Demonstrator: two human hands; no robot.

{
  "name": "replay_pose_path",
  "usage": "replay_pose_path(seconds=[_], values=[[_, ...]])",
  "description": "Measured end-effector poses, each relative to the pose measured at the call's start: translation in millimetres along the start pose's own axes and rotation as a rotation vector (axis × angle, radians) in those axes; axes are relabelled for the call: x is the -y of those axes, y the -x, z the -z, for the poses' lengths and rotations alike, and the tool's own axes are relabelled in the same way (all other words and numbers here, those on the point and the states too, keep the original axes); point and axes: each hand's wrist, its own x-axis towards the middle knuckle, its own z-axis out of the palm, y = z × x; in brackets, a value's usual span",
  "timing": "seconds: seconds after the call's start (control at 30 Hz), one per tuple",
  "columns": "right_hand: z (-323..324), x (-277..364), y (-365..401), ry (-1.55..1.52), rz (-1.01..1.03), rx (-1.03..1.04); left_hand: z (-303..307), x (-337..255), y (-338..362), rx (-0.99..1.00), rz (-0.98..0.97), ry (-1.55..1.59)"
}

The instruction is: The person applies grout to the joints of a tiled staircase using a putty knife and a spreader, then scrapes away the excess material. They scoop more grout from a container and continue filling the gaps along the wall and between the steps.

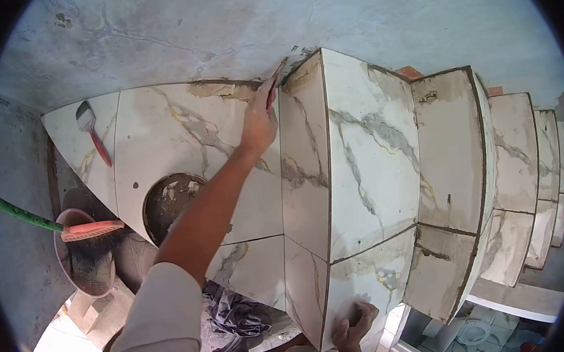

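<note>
My left hand (260, 124) reaches up to the corner where the tiled landing meets the wall. Its fingers are closed on a thin, flat reddish tool (278, 83), seen nearly edge-on, whose tip points up along the wall joint. Beside it rises a marbled tile riser (302, 135), with grey-brown smears near the top. Low in the view, my right hand (356, 324) rests at the near end of a white marbled step tile (372, 143). Its fingers are curled, and I cannot tell whether they hold anything. Under my left forearm stands a round container of grey paste (169, 197).
A paintbrush (93, 133) with a red handle lies on the landing. At left, a broom (93, 230) with a green handle stands over a bucket (69, 269). More tiled steps (512, 150) continue right. Dark crumpled plastic (236, 313) lies below, near my foot.
</note>
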Motion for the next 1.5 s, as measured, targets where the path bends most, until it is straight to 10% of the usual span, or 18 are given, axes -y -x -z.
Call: replay_pose_path(seconds=[0.43, 0.8, 0.9, 1.0, 1.17, 1.5], values=[[4.1, 8.7, -5.9, -0.008, -0.020, 0.045, -54.1, 31.4, 2.8, -0.124, -0.105, -0.024], [-1.0, 3.3, -2.4, -0.006, 0.011, 0.042, 16.8, 19.5, -15.4, 0.512, 0.242, -0.079], [3.4, 2.8, -3.2, 0.010, -0.004, 0.030, 61.0, 15.2, -18.2, 0.532, -0.086, -0.069], [0.7, 0.7, -0.7, -0.013, 0.002, 0.011, 72.8, -5.6, -25.6, 0.395, 0.270, -0.001], [2.6, -3.3, 0.3, 0.046, 0.037, 0.023, 53.0, 31.6, -51.0, 0.258, -0.006, -0.101], [5.6, 8.6, -5.2, 0.021, -0.021, 0.069, 41.0, 36.3, -73.5, 0.392, 0.113, -0.213]])
